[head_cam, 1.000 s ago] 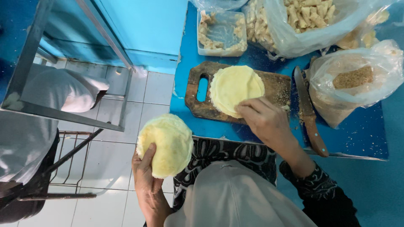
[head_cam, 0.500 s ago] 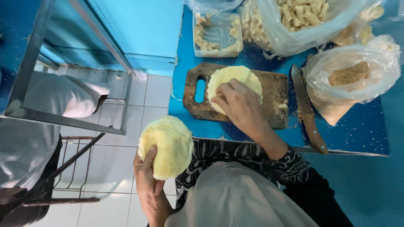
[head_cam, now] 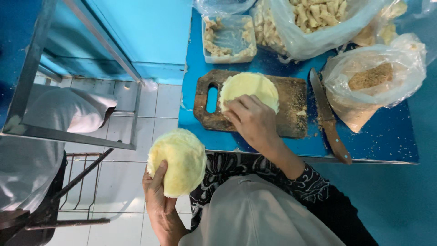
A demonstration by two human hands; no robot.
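At the far left, a pale cloth bundle (head_cam: 68, 114) is seen lying on a grey metal rack (head_cam: 73, 141) above a white tiled floor (head_cam: 123, 191). Nearer the middle, a stack of thin, round, pale yellow wrappers (head_cam: 178, 160) is clasped from below by the left hand (head_cam: 159, 205), the thumb laid on its soft, slightly crinkled face; it is held off the table, over the tiles. On the blue tabletop (head_cam: 387, 141) a worn brown wooden cutting board (head_cam: 291, 114) with a handle slot is set, dusted with crumbs. A single round wrapper (head_cam: 248, 89) of the same yellow is spread flat on it, and its lower edge is pressed by the curled fingers of the right hand (head_cam: 252, 123), which is not closed around anything. Behind the board, a clear square plastic tub (head_cam: 229, 38) smeared with pale filling is placed. Further right, a large clear plastic bag (head_cam: 318, 23) is filled with pale rolled pieces. A knife (head_cam: 328, 118) with a brown handle lies beside the board, and at the far right a clear bag (head_cam: 373, 82) holds brown crumbs.
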